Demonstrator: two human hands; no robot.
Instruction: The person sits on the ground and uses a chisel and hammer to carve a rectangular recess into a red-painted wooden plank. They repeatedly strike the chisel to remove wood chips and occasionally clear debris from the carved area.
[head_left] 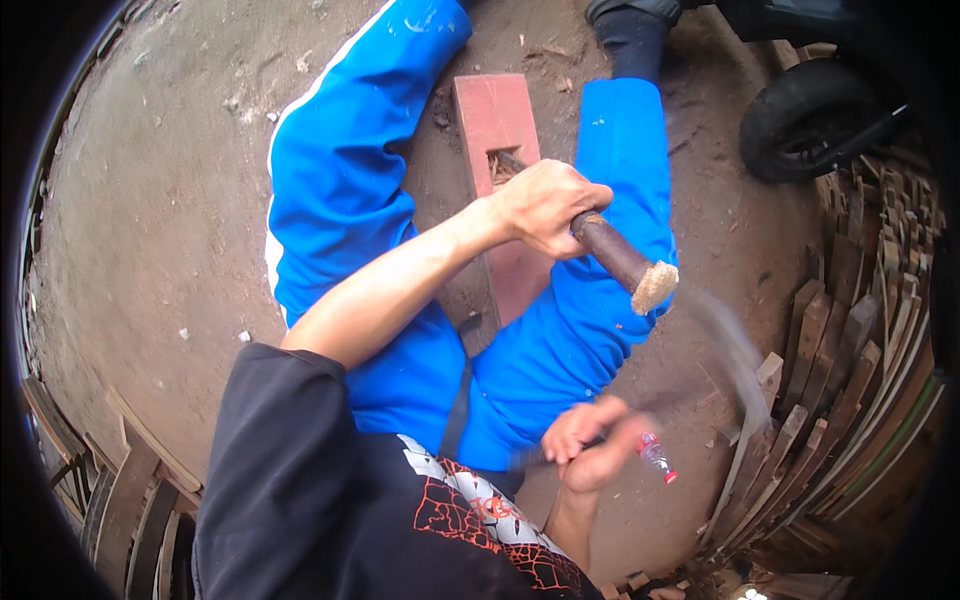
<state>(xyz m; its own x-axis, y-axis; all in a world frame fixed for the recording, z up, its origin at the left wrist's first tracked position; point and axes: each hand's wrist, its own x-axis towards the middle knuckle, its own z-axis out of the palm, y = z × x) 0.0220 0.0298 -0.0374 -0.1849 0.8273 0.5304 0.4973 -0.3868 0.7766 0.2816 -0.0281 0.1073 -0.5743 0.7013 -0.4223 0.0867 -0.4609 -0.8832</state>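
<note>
One left hand [552,206] is clenching brown round-handled chisel [617,253] mid-frame; right hand [592,452] (blurred, lower centre) is gripping dark shaft [530,458].

Black-tyred wheel [812,122], upper right; wood strips [850,360] stacked below; red-capped bottle [656,459] on brown ground [160,200]; boards [130,490], lower left.

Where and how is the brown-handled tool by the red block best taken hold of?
Probably around its thick, round handle, from above and the left, as the left hand does: the pale, frayed butt is left clear, and the narrow end points toward the slot in the red block.
</note>
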